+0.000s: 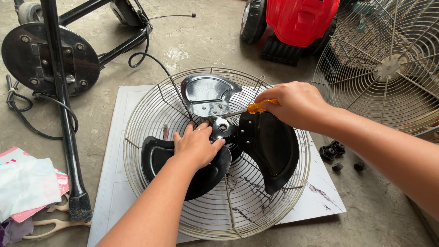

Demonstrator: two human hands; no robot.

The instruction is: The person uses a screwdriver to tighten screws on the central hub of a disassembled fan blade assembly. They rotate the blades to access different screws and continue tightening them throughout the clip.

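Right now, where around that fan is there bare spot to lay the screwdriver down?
Bare white board shows right of the wire guard, short of the black knobs. Bare concrete floor lies behind the guard. Crowded: left, with stand pole, cables, rags and scissors.

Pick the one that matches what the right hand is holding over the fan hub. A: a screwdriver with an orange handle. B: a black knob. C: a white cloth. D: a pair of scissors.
A: the right hand grips a screwdriver with an orange handle, its shaft pointing at the hub of the fan blades, while the left hand rests on a black blade.
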